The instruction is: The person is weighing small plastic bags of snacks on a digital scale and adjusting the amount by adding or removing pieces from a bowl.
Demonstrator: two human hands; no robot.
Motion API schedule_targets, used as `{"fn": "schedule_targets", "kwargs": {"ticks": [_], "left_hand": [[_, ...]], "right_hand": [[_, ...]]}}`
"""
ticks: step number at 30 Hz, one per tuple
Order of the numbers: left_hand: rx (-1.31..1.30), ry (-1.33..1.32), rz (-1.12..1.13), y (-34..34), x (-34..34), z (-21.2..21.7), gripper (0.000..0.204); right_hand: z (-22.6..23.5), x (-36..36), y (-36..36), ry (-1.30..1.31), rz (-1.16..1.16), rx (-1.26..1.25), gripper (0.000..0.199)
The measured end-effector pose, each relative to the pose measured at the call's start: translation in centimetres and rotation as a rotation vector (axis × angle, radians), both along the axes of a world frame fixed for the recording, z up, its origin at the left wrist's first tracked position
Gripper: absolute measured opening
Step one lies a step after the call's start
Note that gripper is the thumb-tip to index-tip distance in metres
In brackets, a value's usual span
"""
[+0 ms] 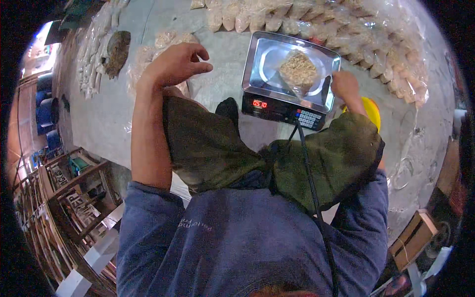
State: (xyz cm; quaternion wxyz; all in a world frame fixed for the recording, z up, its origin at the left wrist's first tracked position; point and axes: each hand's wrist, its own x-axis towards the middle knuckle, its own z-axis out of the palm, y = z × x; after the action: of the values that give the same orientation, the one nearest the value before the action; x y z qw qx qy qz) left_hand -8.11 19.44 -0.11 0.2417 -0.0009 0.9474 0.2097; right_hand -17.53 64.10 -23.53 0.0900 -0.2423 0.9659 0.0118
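Observation:
A clear plastic bag of pale, crumbly pieces [299, 69] rests on the shiny metal pan of a digital scale [262, 74] with a lit red display. My left hand [180, 63] hovers to the left of the scale, fingers loosely bent and apart, holding nothing. At the pan's right edge is my right hand [346, 85], its fingers curled in. A dark narrow shape [325, 90] shows on the pan beside those fingers; whether I hold it is unclear. Partly behind my right wrist sits a yellow bowl [372, 115].
Many filled clear bags [282, 15] line the far side and curve down the right. More filled bags [166, 39] lie behind my left hand. Empty-looking plastic bags [89, 64] and a brown lump [117, 53] are at left. A black cord [309, 173] runs from the scale across my lap.

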Motion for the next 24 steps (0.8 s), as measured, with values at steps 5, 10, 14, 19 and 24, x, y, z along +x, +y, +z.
{"fn": "schedule_targets", "kwargs": {"ticks": [5,10,14,19,24], "left_hand": [[0.001,-0.001,-0.001,0.6,0.0,0.0,0.038],[0.015,0.016,-0.011,-0.3,0.7,0.2,0.038],[0.023,0.024,0.016,-0.6,0.6,0.0,0.038],[-0.005,0.065,-0.043,-0.1,0.8,0.9,0.038],[0.046,0.125,-0.046,-0.9,1.7,0.5,0.038]], "right_hand": [[0.3,0.6,0.2,-0.027,-0.053,0.038,0.017],[1.4,1.2,1.2,0.014,-0.114,-0.094,0.017],[-0.2,3.6,7.6,0.149,-0.461,-0.335,0.021],[-4.1,9.0,15.2,0.167,-0.723,-0.269,0.024],[-1.9,10.4,15.4,0.065,-0.719,-0.196,0.025]]}}
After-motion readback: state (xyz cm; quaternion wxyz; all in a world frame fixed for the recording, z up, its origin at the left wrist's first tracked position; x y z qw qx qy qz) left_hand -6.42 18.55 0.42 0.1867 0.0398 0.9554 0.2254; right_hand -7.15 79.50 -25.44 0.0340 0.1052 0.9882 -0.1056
